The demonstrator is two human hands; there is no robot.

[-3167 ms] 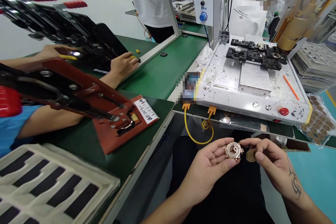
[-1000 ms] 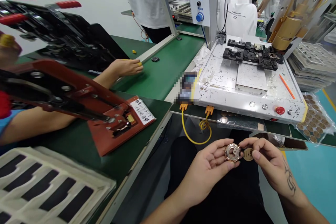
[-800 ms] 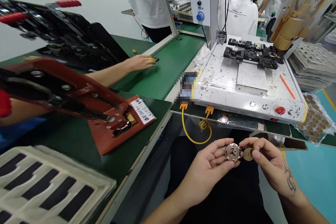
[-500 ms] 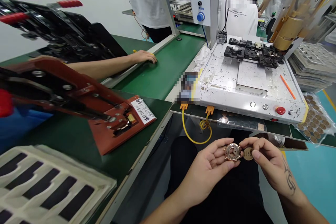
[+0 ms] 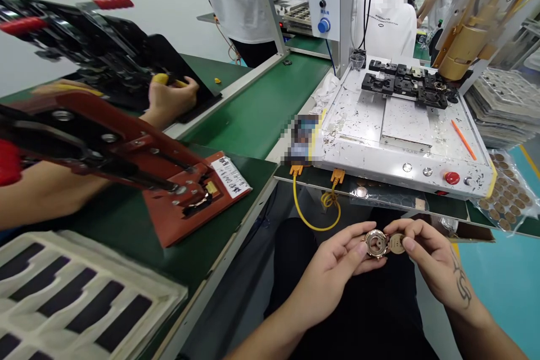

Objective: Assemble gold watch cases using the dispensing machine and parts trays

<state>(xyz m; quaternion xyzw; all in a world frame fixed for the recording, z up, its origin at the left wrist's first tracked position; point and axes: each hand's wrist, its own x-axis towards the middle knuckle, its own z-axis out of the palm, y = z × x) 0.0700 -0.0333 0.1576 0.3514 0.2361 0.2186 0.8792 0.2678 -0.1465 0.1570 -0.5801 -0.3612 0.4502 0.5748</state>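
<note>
A white benchtop machine [image 5: 358, 149] is positioned beyond the lap [image 5: 358, 315], and to its left a green bench [image 5: 198, 259] is seen. Across that bench's far side a black press [image 5: 126, 45] with red handles is set up. Near the right edge of the bench, towards its far corner, a reddish-brown toggle press [image 5: 169, 214] is placed; a cream compartment tray [image 5: 169, 292] is laid at the near end. Plastic trays [image 5: 502, 109] are stacked past the machine's right edge. A black fixture [image 5: 405, 87] is carried towards the far edge of the machine's bed, and a clear bag of discs [image 5: 508, 188] is spread beside its front right corner.

In front of the machine's front edge, both hands are held over the lap. At the black press, a co-worker's hand [image 5: 171, 102] is seen. By the left hand [image 5: 337, 253], a rose-gold watch case [image 5: 377, 243] is gripped between thumb and fingers. By the right hand [image 5: 432, 261], a thin gold-toned disc [image 5: 396, 244] is pinched between thumb and forefinger, just beside the watch case; whether they touch cannot be told.
</note>
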